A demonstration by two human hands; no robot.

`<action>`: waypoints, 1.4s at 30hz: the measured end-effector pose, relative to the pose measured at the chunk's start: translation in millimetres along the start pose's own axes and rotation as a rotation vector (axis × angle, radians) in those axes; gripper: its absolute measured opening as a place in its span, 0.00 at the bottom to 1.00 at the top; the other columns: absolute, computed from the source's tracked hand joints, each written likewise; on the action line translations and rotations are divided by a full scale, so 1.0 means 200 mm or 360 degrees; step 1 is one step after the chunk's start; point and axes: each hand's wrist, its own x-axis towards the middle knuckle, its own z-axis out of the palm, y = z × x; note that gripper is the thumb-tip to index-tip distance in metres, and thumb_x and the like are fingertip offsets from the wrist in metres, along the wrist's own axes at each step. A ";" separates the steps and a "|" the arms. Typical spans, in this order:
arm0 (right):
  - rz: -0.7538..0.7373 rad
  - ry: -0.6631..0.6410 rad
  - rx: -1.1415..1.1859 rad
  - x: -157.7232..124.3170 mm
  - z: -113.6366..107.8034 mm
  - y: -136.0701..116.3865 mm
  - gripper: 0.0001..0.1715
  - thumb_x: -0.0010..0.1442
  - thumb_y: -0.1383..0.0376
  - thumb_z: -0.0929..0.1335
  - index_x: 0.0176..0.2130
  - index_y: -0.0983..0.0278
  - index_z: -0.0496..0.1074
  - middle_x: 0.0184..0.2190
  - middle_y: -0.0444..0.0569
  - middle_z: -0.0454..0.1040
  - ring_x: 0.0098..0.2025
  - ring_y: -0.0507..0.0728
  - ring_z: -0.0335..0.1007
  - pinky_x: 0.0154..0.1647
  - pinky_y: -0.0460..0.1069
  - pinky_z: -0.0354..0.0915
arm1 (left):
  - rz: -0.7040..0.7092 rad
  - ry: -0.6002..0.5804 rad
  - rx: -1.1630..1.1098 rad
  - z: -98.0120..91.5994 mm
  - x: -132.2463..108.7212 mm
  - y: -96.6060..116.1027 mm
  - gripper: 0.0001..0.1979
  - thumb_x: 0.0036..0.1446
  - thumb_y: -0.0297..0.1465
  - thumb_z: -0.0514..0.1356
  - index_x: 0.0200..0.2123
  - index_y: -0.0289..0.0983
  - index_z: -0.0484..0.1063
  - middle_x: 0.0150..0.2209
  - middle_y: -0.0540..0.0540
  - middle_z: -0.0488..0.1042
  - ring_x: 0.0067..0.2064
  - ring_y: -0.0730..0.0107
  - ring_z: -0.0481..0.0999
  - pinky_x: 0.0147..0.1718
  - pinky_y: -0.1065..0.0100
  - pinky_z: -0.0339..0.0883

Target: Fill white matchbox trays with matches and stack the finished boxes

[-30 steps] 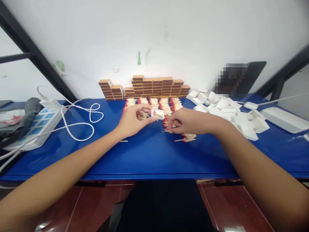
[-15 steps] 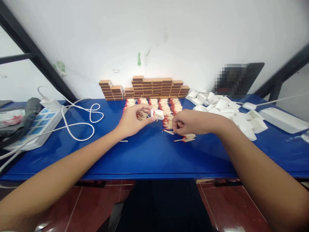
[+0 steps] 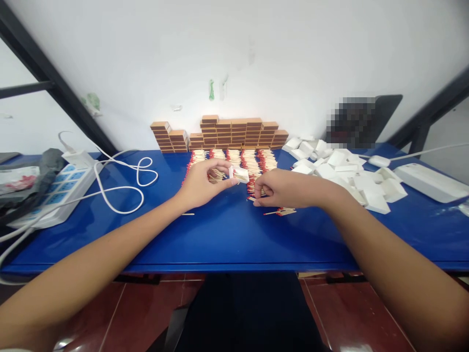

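My left hand is closed on a small white matchbox tray, pinched between thumb and fingers. The tray is tilted, and a few matchsticks show inside it. My right hand is low over the table, thumb and index finger apart. Its thumb tip covers part of a few loose matchsticks. Rows of red-tipped matches lie behind both hands, partly hidden by them. A small bunch of matches lies in front of my right hand, and one single match lies below my left wrist.
Stacked brown matchboxes stand along the wall. White trays are heaped at the right, beside a long white box. At the left are a power strip and looped white cables on the blue table.
My right hand has shifted slightly left, and its thumb and index finger have come apart over the loose matchsticks. My left hand and the tray have stayed almost still.
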 end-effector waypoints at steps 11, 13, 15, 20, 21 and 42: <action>0.0023 -0.0124 -0.0076 0.00 0.03 -0.03 0.01 0.61 0.65 0.71 0.37 0.60 0.74 0.30 0.46 0.78 0.28 0.55 0.71 0.28 0.50 0.53 | -0.0013 -0.0018 0.0028 0.00 0.00 0.01 0.22 0.53 0.45 0.75 0.46 0.37 0.83 0.47 0.41 0.85 0.43 0.62 0.83 0.38 0.66 0.76; 0.0046 -0.0143 -0.0043 0.00 0.04 -0.03 0.01 0.59 0.66 0.71 0.35 0.60 0.73 0.27 0.44 0.77 0.26 0.55 0.70 0.27 0.50 0.53 | -0.0013 -0.0034 0.0030 -0.01 0.00 0.01 0.22 0.54 0.45 0.75 0.46 0.37 0.82 0.46 0.42 0.85 0.42 0.62 0.83 0.39 0.65 0.77; 0.0040 -0.0136 -0.0027 0.00 0.04 -0.03 0.01 0.58 0.66 0.70 0.33 0.60 0.73 0.26 0.44 0.76 0.25 0.55 0.70 0.28 0.50 0.53 | -0.0009 -0.0050 0.0025 -0.01 0.00 0.01 0.22 0.54 0.46 0.75 0.45 0.37 0.82 0.46 0.42 0.85 0.41 0.63 0.82 0.40 0.64 0.77; -0.0027 -0.0040 -0.0009 -0.01 0.01 -0.01 0.02 0.56 0.67 0.71 0.33 0.60 0.72 0.28 0.45 0.77 0.28 0.55 0.67 0.30 0.51 0.53 | -0.0011 -0.0043 0.0015 -0.01 0.00 0.01 0.21 0.54 0.44 0.75 0.45 0.37 0.82 0.46 0.42 0.85 0.40 0.65 0.81 0.38 0.66 0.75; -0.0048 0.0011 0.0009 -0.02 0.00 0.00 0.02 0.56 0.66 0.71 0.33 0.60 0.72 0.29 0.45 0.76 0.29 0.55 0.67 0.30 0.51 0.53 | -0.0009 -0.0048 0.0012 0.00 0.00 0.01 0.21 0.54 0.44 0.75 0.45 0.37 0.83 0.45 0.43 0.85 0.39 0.65 0.81 0.38 0.66 0.75; -0.0315 0.0678 0.0127 0.05 0.01 0.00 0.11 0.65 0.58 0.71 0.35 0.63 0.77 0.22 0.40 0.65 0.26 0.53 0.58 0.33 0.50 0.50 | 0.0014 -0.0211 -0.0101 0.02 -0.02 0.05 0.19 0.56 0.44 0.74 0.45 0.39 0.83 0.42 0.45 0.86 0.36 0.67 0.79 0.35 0.66 0.70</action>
